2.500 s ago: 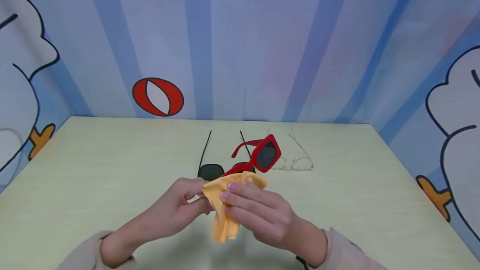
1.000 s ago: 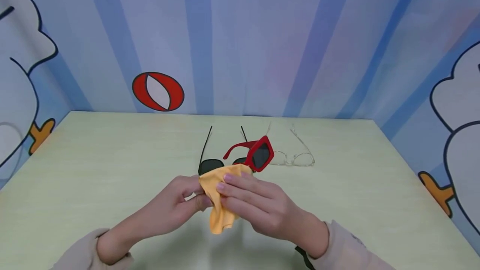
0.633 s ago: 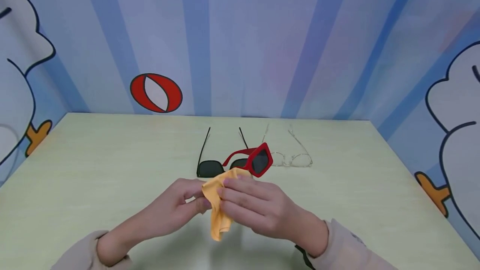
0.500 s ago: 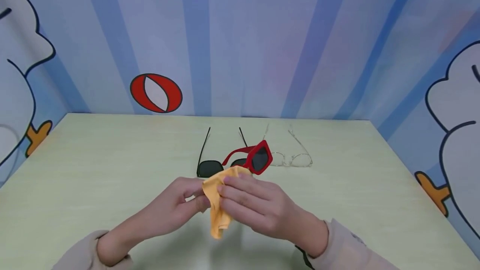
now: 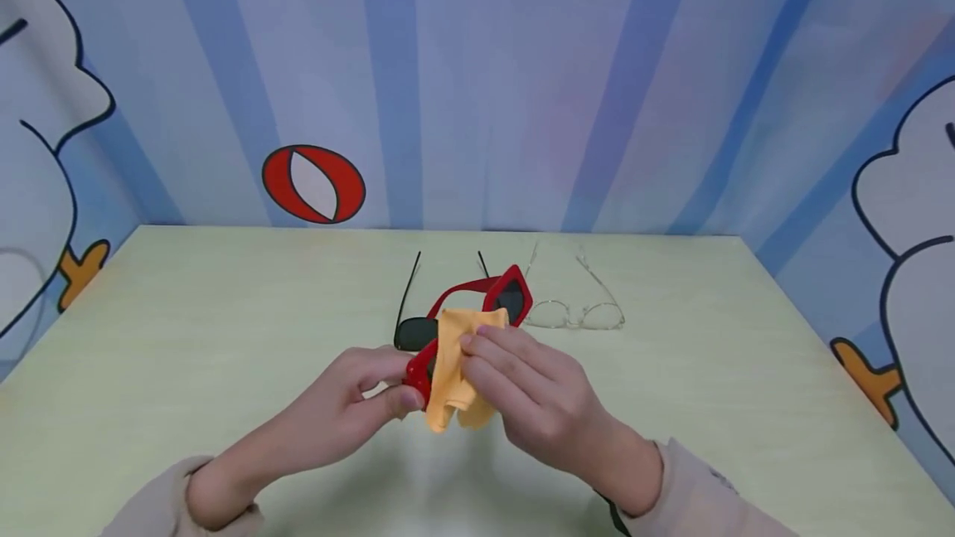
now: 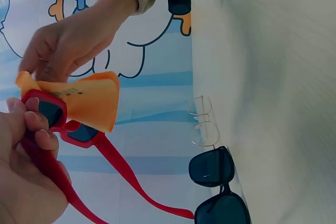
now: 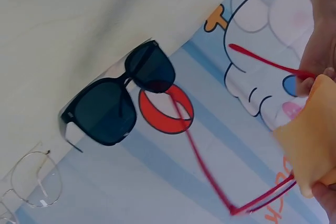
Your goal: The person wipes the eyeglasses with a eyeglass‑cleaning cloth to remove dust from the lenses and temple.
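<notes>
Above the table, my left hand (image 5: 354, 400) pinches one end of a pair of red sunglasses (image 5: 515, 292) with dark lenses. In the left wrist view its fingers wrap the frame of the red sunglasses (image 6: 39, 98) near one temple arm. My right hand (image 5: 548, 396) holds a yellow-orange cleaning cloth (image 5: 455, 371) against the front of the frame. The cloth covers the middle of the sunglasses and part of the near lens. Dark print shows on the cloth (image 6: 92, 98) in the left wrist view.
Behind the hands, black sunglasses (image 5: 416, 334) lie on the pale table (image 5: 224, 313) with their arms pointing away. Beside them on the right are thin-rimmed clear glasses (image 5: 574, 315). A blue striped backdrop (image 5: 477, 89) with cartoon figures stands behind the table.
My right hand and the cloth have shifted right and a little up, uncovering the red frame's near end by my left hand. The sunglasses have tilted slightly; my left hand keeps its hold.
</notes>
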### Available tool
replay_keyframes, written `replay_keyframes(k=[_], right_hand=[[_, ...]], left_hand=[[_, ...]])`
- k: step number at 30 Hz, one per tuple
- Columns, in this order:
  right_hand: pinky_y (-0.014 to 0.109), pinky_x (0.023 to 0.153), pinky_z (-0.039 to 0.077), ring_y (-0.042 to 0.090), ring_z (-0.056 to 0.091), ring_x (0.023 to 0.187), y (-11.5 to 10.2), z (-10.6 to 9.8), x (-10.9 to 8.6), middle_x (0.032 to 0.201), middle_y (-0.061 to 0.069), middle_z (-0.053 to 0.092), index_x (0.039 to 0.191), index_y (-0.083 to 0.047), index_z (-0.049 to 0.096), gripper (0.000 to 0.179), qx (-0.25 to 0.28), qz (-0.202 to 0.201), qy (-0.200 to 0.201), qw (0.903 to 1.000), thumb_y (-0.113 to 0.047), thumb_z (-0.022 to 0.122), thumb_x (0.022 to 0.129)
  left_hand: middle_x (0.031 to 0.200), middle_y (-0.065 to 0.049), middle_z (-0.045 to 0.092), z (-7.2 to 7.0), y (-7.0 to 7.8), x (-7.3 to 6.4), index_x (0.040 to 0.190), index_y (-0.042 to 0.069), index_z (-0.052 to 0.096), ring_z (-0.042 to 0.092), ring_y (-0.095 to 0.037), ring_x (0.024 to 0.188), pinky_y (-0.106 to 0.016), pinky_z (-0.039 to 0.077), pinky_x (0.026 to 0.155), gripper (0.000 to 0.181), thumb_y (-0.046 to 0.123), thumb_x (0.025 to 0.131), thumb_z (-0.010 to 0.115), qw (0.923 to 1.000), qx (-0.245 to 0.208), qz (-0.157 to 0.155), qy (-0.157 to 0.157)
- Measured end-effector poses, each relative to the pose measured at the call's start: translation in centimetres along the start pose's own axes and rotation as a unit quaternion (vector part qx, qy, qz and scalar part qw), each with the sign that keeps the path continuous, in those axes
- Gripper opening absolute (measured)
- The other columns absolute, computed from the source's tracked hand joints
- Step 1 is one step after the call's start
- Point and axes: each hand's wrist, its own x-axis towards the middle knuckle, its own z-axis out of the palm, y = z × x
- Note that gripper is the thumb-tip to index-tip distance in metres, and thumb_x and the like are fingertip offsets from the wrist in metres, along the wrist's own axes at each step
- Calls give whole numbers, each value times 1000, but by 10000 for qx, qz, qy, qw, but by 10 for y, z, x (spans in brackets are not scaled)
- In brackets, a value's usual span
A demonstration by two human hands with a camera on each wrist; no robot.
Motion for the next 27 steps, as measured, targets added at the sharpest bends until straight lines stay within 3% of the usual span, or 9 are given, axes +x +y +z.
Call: replay_keyframes(k=[5, 10, 13, 14, 19, 23, 27], right_hand=[[36, 78, 52, 23, 68, 86, 4, -2, -8, 93, 13, 70, 89, 0, 65, 18, 102, 151, -187, 9997, -9, 52, 95], [35, 76, 53, 23, 68, 84, 2, -3, -11, 90, 12, 70, 87, -1, 67, 17, 225, -91, -47, 9997, -9, 54, 94], [34, 75, 53, 22, 69, 83, 1, -2, -8, 87, 12, 71, 85, -2, 68, 16, 265, -403, 93, 9988, -9, 56, 93], [33, 74, 53, 22, 69, 82, 1, -1, -7, 86, 12, 71, 84, -2, 68, 16, 284, -530, 179, 9980, -9, 57, 93], [33, 73, 54, 21, 69, 82, -4, 6, -2, 84, 12, 71, 85, -1, 69, 13, 443, -1064, 479, 9922, -9, 60, 91], [33, 75, 53, 20, 69, 83, -7, 6, 3, 86, 11, 71, 86, -1, 69, 13, 404, -1083, 483, 9921, -8, 60, 91], [33, 75, 53, 21, 69, 84, -9, 6, 5, 87, 11, 71, 86, -1, 69, 14, 377, -928, 423, 9941, -10, 60, 91]], left_hand=[[84, 1, 60, -1, 1, -3, 103, 9, 67, 54, -21, 82, -32, 49, 69, 16, 18, 92, 58, 9999, 49, 57, 108], [75, 3, 55, -2, -1, -4, 95, 11, 66, 54, -18, 73, -30, 47, 63, 9, 14, 91, 59, 9989, 50, 354, 290], [73, 3, 54, -2, -1, -5, 93, 11, 66, 53, -17, 71, -29, 46, 61, 9, 16, 91, 58, 9989, 38, 325, 350], [74, 3, 54, -3, -2, -5, 93, 12, 66, 53, -17, 71, -28, 46, 62, 10, 16, 92, 58, 9990, 0, 293, 335], [83, -1, 60, -1, -5, -3, 97, 8, 66, 55, -16, 77, -30, 50, 64, 12, 11, 93, 55, 9969, -329, 707, 69], [97, -4, 65, 1, -4, -3, 104, 5, 65, 58, -15, 85, -33, 53, 67, 15, 5, 94, 54, 9958, -544, 728, -129], [98, -4, 66, 2, -3, -3, 107, 5, 65, 59, -16, 89, -33, 53, 72, 18, 4, 93, 54, 9947, -535, 859, -206]])
